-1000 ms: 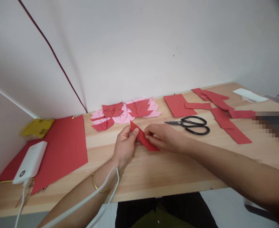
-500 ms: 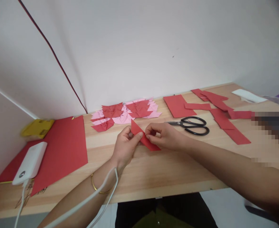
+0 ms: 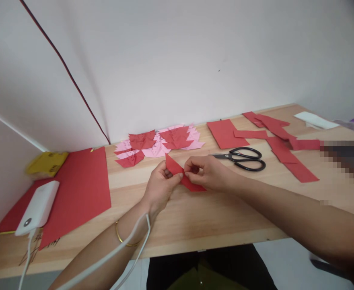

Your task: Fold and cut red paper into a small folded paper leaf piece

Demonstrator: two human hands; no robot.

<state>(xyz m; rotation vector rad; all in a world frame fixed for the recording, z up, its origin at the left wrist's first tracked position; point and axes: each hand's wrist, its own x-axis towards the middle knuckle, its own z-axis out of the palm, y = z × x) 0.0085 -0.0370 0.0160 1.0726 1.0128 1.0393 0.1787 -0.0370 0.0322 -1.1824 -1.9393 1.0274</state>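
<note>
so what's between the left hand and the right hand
An angular red paper piece is between the left hand and the right hand, touching both; this shows in the head view.

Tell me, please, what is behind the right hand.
Behind the right hand, the black-handled scissors lie on the table, with part of the blades showing. The blade tips are covered by the hand.
</note>
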